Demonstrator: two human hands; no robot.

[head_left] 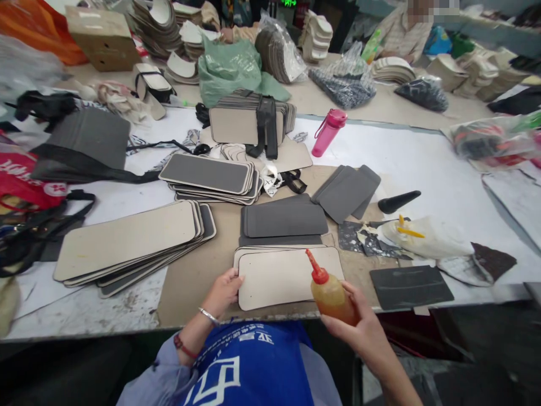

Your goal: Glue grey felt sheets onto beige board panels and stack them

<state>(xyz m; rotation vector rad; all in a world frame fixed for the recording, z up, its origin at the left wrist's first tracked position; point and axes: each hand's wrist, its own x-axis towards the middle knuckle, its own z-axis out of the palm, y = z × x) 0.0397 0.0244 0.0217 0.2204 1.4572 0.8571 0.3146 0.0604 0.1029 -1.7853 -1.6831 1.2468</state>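
My right hand (354, 316) is wrapped round a squeeze bottle (332, 299) of amber liquid, its red nozzle pointing up and tilted left. Just behind the bottle lies a beige rounded panel (274, 279) at the table's front edge, on top of another like it. My left hand (226, 290) pinches that panel's left end, thumb on top. Beyond it sit dark grey panels (283, 220), and two more grey pieces (346, 192) fan out to their right. A stack of beige panels (131, 242) is on the left, with a grey-topped stack (207, 172) behind it.
A white glue-stained bag with yellow sticks (426, 237), a black handle-like tool (399, 201) and a dark sheet (409, 286) lie to the right. A pink bottle (329, 132) stands farther back. Across the table, a person in a checked shirt (406, 34) is among stacked pieces.
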